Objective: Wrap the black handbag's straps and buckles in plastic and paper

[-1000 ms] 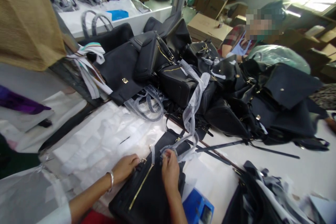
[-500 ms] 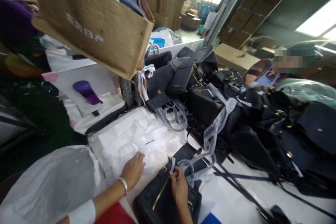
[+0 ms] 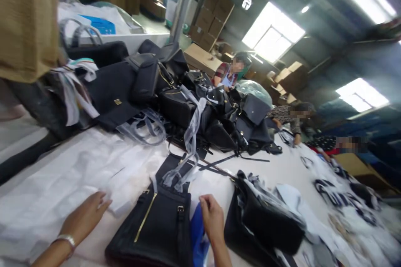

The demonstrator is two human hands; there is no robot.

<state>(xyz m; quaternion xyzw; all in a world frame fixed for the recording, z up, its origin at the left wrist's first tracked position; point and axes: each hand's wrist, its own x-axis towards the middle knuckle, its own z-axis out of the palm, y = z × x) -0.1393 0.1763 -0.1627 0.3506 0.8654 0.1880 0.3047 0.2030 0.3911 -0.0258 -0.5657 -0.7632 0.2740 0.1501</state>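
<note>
A black bag [image 3: 150,225] with a gold zipper and a buckled strap lies in front of me on the white table. My left hand [image 3: 84,215] hovers to its left above thin white sheets [image 3: 78,171], fingers stretched and slightly apart, holding nothing. Just past the bag's right side, my right hand [image 3: 213,217] has its fingers curled together. A blue piece of material [image 3: 197,231] lies against that hand and the bag; whether the fingertips grip it is unclear. Clear plastic-wrapped handles [image 3: 191,142] trail from the top of the bag.
A heap of black bags [image 3: 175,104] covers the table's far side. Another black bag [image 3: 266,221] stands to the right. A brown bag [image 3: 28,25] hangs at upper left. Several people work farther along, one in a plaid sleeve [image 3: 221,73].
The view has swung right. My right hand has left the strip at the bag's top and moved to its right side, by the blue material. My left hand has drawn away leftward.
</note>
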